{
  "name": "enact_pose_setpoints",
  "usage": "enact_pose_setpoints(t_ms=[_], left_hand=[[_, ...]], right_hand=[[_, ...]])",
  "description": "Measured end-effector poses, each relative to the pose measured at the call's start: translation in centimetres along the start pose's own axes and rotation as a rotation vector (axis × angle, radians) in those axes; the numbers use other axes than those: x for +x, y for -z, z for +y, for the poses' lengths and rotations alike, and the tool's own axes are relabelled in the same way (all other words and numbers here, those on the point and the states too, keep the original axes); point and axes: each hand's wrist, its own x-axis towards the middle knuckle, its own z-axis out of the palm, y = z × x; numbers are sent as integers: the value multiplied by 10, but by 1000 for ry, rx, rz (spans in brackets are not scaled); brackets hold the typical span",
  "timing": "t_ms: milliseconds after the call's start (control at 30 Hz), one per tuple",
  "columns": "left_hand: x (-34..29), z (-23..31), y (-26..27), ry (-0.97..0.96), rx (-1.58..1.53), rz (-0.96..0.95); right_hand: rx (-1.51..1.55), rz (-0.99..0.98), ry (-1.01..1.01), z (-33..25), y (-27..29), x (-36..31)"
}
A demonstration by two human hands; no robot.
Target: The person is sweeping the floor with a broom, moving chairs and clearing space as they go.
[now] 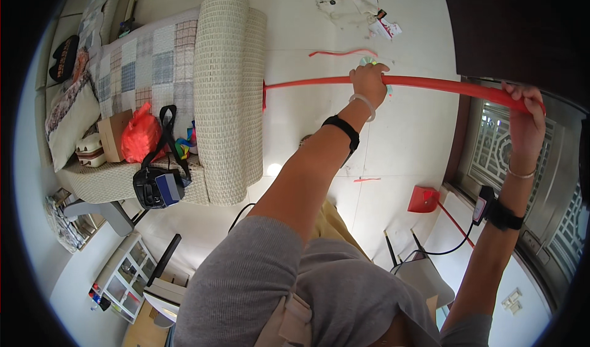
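A long red-handled broom [436, 84] stretches sideways across the view. Around the middle of its handle, my left hand [369, 84] is closed. My right hand [526, 104] grips the handle's right end, close to the metal door. The broom's far left end reaches the side of the sofa [228, 101], where only a red edge shows; the rest of the head is hidden. Just beyond my left hand, a small pale green and white piece lies partly covered by the fingers. A red strip [343, 53] lies on the floor past the handle.
Litter with white paper scraps [386, 27] lies farther out on the floor. A smaller red scrap [367, 180] is nearer. The red dustpan [424, 199] stands by the right wall, near a chair [424, 273]. On the sofa are a red plastic bag [141, 135] and a black bag [153, 187].
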Motion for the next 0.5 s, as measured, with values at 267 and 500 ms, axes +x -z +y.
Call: enact_pose_setpoints(t_ms=[267,500], left_hand=[[34,43,-38,-293,-68,-129],[-16,123,11,-450,-166,-399]], right_hand=[[-147,200,90,-37,11,-83],[-64,316,144,-114,66,-170]])
